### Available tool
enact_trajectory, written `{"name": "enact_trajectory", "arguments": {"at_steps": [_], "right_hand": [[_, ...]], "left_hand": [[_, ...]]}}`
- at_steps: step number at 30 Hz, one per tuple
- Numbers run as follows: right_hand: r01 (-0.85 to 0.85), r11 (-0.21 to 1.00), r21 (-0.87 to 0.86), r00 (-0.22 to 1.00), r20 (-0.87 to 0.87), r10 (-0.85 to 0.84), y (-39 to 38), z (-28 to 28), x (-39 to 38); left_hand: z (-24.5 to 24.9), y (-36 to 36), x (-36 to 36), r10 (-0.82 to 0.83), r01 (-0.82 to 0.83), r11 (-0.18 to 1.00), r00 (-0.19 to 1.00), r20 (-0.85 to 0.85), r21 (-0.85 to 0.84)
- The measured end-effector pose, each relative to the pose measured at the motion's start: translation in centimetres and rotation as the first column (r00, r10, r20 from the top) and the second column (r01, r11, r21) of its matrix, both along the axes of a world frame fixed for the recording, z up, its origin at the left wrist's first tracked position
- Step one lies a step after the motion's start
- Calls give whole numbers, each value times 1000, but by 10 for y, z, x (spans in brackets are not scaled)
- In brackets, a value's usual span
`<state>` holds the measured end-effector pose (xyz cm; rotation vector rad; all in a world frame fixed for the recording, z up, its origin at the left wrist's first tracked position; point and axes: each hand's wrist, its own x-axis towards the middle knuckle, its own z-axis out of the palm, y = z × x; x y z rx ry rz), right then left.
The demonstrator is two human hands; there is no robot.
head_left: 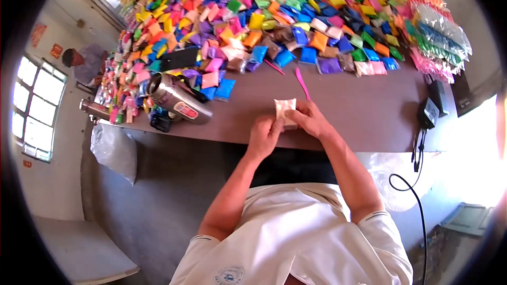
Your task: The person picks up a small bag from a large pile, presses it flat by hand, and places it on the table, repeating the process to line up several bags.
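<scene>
Between my two hands, over the front edge of the brown table [359, 111], is a small cream-coloured packet [285, 106]. My left hand [265, 134] pinches its lower left side. From the right, my right hand [310, 119] grips it, thumb and fingers closed on the packet's side. Part of the packet is hidden behind the fingers. Just beyond my right hand lies a pink plastic tool [301, 83], long and thin. Another thin pink piece [274, 67] rests farther back, beside the packets.
Heaped colourful packets [253, 21] cover the back and left of the table. A steel flask [179, 100] and a black phone-like slab [179, 59] are at left. Clear-bagged packets [441, 31] and a black adapter [428, 112] with cables are at right. Another person [90, 63] is far left.
</scene>
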<state>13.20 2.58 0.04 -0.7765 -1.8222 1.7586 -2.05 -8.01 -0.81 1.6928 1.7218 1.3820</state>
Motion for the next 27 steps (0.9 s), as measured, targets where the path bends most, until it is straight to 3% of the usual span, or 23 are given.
{"name": "enact_trajectory", "arguments": {"at_steps": [7, 10, 12, 14, 17, 19, 22, 24, 27], "right_hand": [[-29, 998, -61, 997, -73, 24, 1, 0, -1], [21, 1000, 5, 996, -87, -21, -6, 5, -3], [59, 998, -22, 998, -3, -59, -1, -12, -4], [20, 996, -87, 994, -101, -29, -1, -10, -6], [-12, 1000, 29, 998, -56, 14, 1, -3, -1], [-10, 995, 98, 997, -73, 18, -3, -1, -8], [-3, 999, 34, 994, -112, 7, 3, -1, -1], [-71, 997, 37, 993, 99, 67, 8, -2, 1], [-107, 994, -24, 990, 86, 108, 8, 7, 0]], "left_hand": [[-2, 0, 0, 16, -9, 997, 996, -88, 78], [-3, -1, 4, 22, -21, 999, 1000, 12, -34], [4, -1, 0, -3, 1, 1000, 996, -88, -22], [10, -1, -3, -91, 83, 990, 993, -68, -118], [1, -1, 1, -33, 38, 992, 999, -43, 119], [3, -3, 1, -15, 15, 1000, 999, -31, -4], [0, 0, 4, -12, 22, 992, 997, -76, 124], [1, -2, 3, -6, 7, 1000, 998, -62, 16], [2, -2, 1, -11, 16, 999, 992, -127, 40]]}}
